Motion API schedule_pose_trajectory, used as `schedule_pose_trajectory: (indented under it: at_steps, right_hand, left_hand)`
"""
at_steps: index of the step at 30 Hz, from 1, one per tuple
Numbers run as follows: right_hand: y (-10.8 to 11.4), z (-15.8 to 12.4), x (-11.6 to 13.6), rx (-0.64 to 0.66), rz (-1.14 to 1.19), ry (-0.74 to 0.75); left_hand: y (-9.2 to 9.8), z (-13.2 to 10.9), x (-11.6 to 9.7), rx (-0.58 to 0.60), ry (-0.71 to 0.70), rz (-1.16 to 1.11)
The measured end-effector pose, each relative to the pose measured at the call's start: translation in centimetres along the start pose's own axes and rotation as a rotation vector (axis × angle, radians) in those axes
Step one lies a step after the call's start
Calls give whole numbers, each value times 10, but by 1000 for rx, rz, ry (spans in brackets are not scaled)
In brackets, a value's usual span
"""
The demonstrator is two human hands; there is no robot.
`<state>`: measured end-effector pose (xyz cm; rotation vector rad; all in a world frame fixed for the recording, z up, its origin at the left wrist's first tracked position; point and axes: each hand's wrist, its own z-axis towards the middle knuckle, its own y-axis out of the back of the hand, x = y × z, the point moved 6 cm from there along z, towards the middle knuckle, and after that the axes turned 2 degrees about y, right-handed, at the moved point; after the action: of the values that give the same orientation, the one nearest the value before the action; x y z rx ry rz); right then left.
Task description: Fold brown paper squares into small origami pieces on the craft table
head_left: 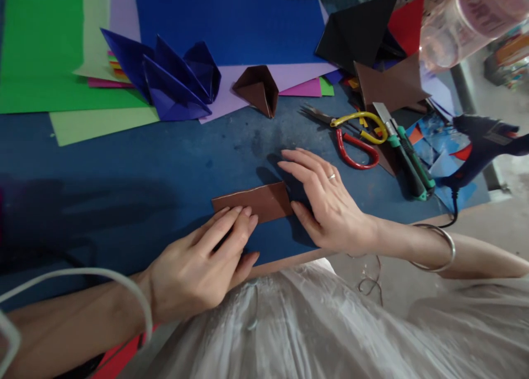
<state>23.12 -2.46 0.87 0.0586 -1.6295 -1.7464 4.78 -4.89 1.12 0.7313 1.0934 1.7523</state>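
Fingers (225,225) of the left hand (194,269) lie close together, extended, their tips resting on the left part of a brown paper rectangle (270,202); the thumb stands apart below, so the hand presses rather than grips. The right hand (330,208) is loosely open and gently curved, holding nothing, its thumb tip at the rectangle's right end; whether it quite touches is hard to tell. The rectangle lies flat on the blue table (231,147), near the edge closest to the person, with a pale line along its far side. It looks like an early stage: the strip is neat and straight-sided, but has no points or pockets. Beyond it, a small brown folded piece (256,90) and a large dark blue folded shape (177,87) appear finished in their folding, or nearly so. Any shaping of the rectangle is not yet done; how many folds that would take cannot be told. To the right, scissors (339,145), a cutter (407,161) and a glue gun (481,153) lie apart from both hands.
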Motion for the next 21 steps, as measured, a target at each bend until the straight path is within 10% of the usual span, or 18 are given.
schedule_pose_trajectory:
  at_steps: [5,12,21]
  right_hand:
    - [15,4,2,-166,43,119]
    - [2,7,30,-103,-90,813]
    - [-3,-2,22,-71,-119,774]
  left_hand:
    - [2,2,-1,38,-26,32]
    - [0,-1,-1,16,-53,64]
    - [1,-9,1,107,6,38]
